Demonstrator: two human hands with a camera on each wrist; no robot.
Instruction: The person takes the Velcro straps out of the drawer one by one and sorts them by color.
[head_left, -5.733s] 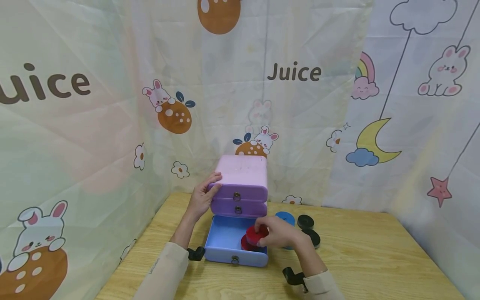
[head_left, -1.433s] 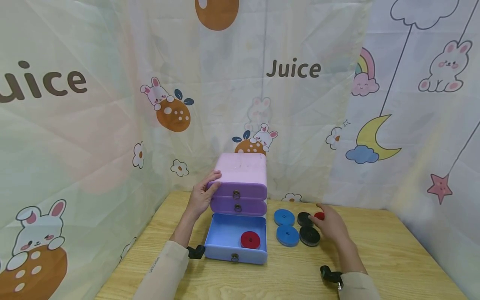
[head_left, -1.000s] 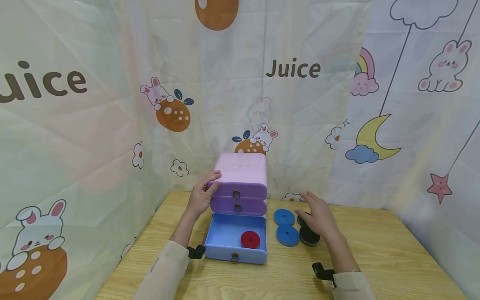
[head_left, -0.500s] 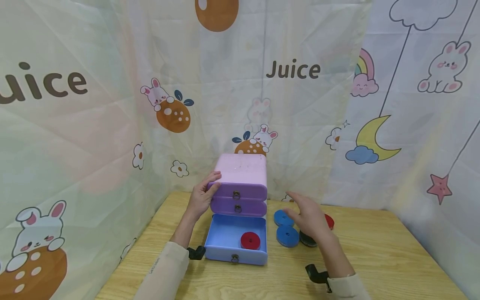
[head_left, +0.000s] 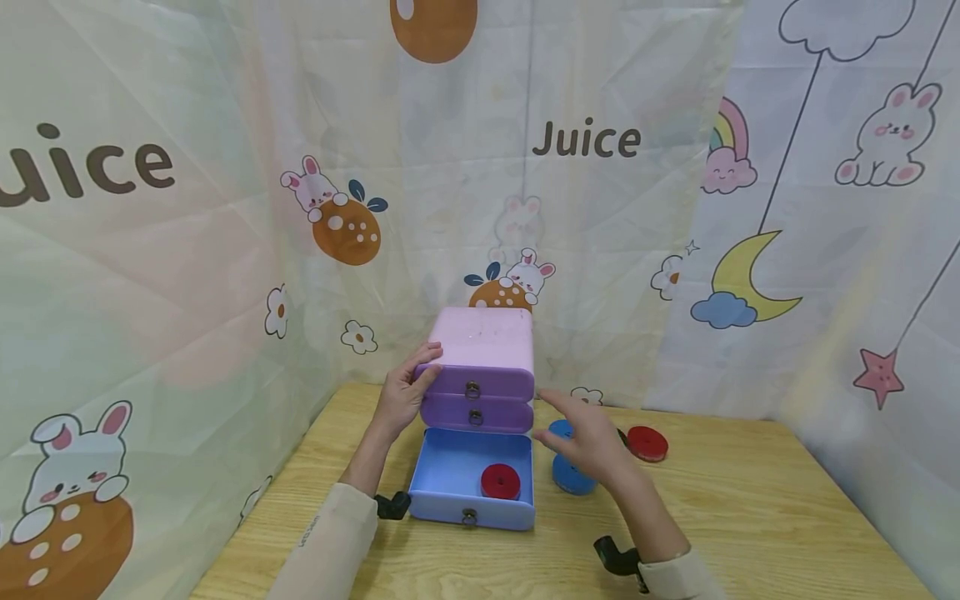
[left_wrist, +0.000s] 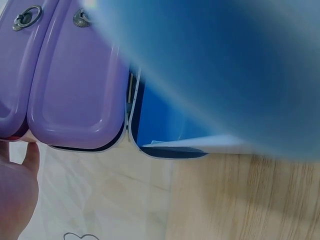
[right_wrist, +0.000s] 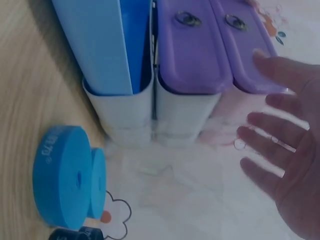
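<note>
My left hand (head_left: 401, 400) holds the upper left corner of a small pink-and-purple drawer cabinet (head_left: 483, 337), thumb at the front and fingers over the top edge. Its blue bottom drawer (head_left: 450, 467) is pulled out, with one red roll of tape (head_left: 501, 482) lying flat inside. My right hand (head_left: 596, 433), empty with fingers extended, hovers beside the cabinet's right side; the right wrist view shows its fingers (right_wrist: 272, 140) spread near the purple drawer fronts. Under it are two blue rolls of tape (head_left: 572, 477), partly covered in the head view.
Another red roll of tape (head_left: 647, 443) lies flat on the wooden table (head_left: 750, 508) at the right. The black rolls (right_wrist: 65, 234) are mostly hidden behind my right hand and forearm in the head view. Printed cloth (head_left: 600, 275) hangs behind the table.
A red roll was lifted from the drawer and set on the table beside the black ones. My right hand let it go and moved left to the cabinet. My left hand stayed put.
</note>
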